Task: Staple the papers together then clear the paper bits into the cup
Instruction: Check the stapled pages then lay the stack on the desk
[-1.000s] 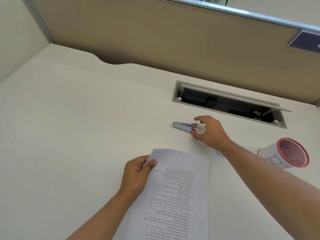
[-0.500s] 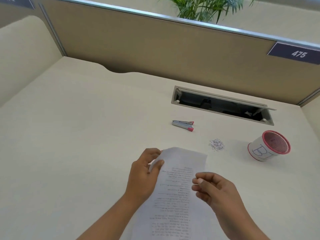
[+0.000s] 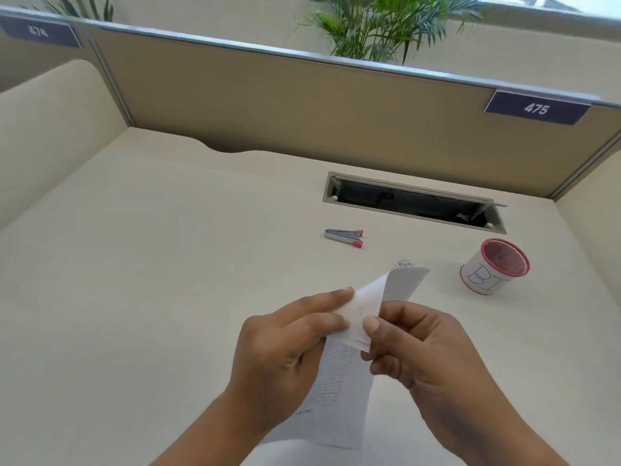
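Both hands hold the printed papers above the cream desk, with the top edge curling over. My left hand pinches the papers' upper left part. My right hand pinches the same top area from the right. The silver stapler with red ends lies on the desk beyond the hands, untouched. A small heap of paper bits sits just behind the curled paper edge, partly hidden by it. The white cup with a red mesh rim stands tilted at the right.
An open cable slot is set into the desk behind the stapler. Tan partition walls close the desk at the back and sides. A plant rises behind the partition.
My right hand left the stapler, came back and took hold of the papers. Both hands lifted the papers' top, which now curls over. The view tilted upward.
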Tool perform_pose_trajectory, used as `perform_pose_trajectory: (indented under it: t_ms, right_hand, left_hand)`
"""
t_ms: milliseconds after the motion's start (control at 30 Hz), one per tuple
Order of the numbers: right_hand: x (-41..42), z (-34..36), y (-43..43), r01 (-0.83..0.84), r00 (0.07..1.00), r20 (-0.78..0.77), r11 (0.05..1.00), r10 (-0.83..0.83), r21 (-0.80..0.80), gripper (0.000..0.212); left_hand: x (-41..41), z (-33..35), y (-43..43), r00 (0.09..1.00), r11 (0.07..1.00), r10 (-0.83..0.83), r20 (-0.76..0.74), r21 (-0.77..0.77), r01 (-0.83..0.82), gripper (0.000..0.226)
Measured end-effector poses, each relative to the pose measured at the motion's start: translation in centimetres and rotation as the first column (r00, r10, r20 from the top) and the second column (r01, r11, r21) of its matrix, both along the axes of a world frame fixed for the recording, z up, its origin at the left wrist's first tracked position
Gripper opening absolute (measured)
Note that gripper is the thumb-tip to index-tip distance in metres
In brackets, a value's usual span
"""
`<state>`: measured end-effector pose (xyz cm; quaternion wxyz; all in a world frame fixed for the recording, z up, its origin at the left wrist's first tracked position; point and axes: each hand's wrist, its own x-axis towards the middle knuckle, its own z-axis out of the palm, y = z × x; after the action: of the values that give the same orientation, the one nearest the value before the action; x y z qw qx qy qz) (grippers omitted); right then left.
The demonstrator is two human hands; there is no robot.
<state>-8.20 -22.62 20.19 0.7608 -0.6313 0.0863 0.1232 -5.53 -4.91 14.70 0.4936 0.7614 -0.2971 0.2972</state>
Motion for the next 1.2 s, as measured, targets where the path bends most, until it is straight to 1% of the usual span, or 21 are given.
perform_pose_trajectory:
  t_ms: [167, 333, 633, 767, 867, 967, 1000, 1067, 1133, 1200]
  right_hand:
    - [-1.1, 0.5, 0.1, -0.013, 0.997, 0.077, 1.000, 0.013, 0.003, 0.058]
    - [-2.0, 0.9, 0.1, -0.013, 0.993, 0.117, 1.000, 0.011, 0.016, 0.048]
    - [-2.9, 1.1, -0.4, 0.007, 0.991, 0.135, 1.000, -0.007, -0.001, 0.056]
    - [-3.2, 1.1, -0.7, 0.025, 0.989, 0.148, 1.000, -0.023, -0.014, 0.056]
    - [-3.4, 1.1, -0.8, 0.023, 0.987, 0.158, 0.999, -0.018, -0.034, 0.055]
    - [-3.4, 1.2, -0.9, 0.008, 0.986, 0.166, 0.999, 0.000, -0.048, 0.053]
    - [-3.4, 1.3, -0.9, 0.006, 0.986, 0.166, 0.999, 0.002, -0.048, 0.052]
    - [-3.5, 1.6, -0.9, 0.008, 0.988, 0.154, 0.999, -0.003, -0.034, 0.038]
    - [-3.5, 1.8, -0.8, 0.023, 0.992, 0.124, 1.000, -0.021, -0.011, 0.023]
    - [-3.5, 1.9, -0.7, 0.025, 0.994, 0.109, 1.000, -0.025, -0.002, 0.018]
  left_hand:
    - [-1.5, 1.4, -0.1, 0.999, 1.000, 0.025, 0.045, 0.001, -0.025, 0.022]
    - [-2.4, 1.9, -0.5, 1.000, 0.999, 0.012, 0.023, -0.030, -0.012, 0.024]
    - [-2.9, 2.2, -1.0, 0.999, 1.000, -0.017, 0.052, -0.016, 0.018, 0.023]
    - [-3.1, 2.3, -1.3, 0.997, 0.999, -0.027, 0.079, 0.036, 0.024, 0.020]
    - [-3.1, 2.4, -1.3, 0.994, 0.998, -0.016, 0.104, 0.067, 0.009, 0.019]
    - [-3.1, 2.3, -1.3, 0.988, 0.993, 0.024, 0.154, 0.108, -0.041, 0.016]
    - [-3.2, 2.2, -1.2, 0.982, 0.989, 0.043, 0.183, 0.130, -0.068, 0.015]
    - [-3.2, 2.2, -1.2, 0.969, 0.979, 0.073, 0.235, 0.170, -0.115, 0.014]
    - [-3.2, 2.2, -1.2, 0.964, 0.973, 0.086, 0.250, 0.186, -0.135, 0.013]
    - [-3.2, 2.1, -1.1, 0.966, 0.973, 0.095, 0.242, 0.183, -0.142, 0.013]
